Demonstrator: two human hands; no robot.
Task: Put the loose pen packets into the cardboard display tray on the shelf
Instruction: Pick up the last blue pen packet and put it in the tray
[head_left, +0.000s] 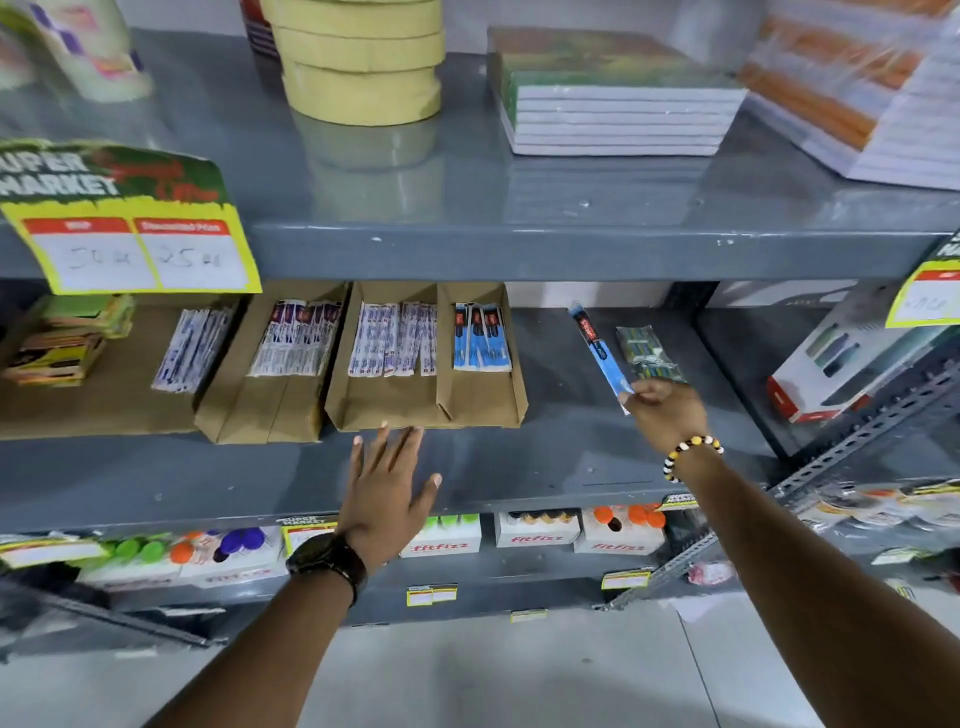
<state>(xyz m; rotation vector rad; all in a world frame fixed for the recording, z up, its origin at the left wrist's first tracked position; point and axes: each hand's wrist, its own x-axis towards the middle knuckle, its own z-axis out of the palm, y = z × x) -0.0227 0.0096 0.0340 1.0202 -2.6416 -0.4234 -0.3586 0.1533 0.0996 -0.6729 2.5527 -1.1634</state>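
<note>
A blue pen packet (601, 349) is pinched at its near end by my right hand (662, 413), right of the trays above the grey middle shelf. A green patterned packet (647, 352) lies on the shelf just beside it. The cardboard display tray (470, 402) stands at the shelf's middle; its right compartment holds blue pen packets (480, 338) and its left compartment white and purple packets (395, 340). My left hand (387, 486) hovers flat with fingers spread, empty, just in front of that tray's front edge.
Further cardboard trays (260, 410) with packets stand to the left. A white and red box (836, 358) sits at the right. Tape rolls (363, 57) and stacked notebooks (618, 109) rest on the upper shelf. A slanted metal brace (852, 441) crosses at the right.
</note>
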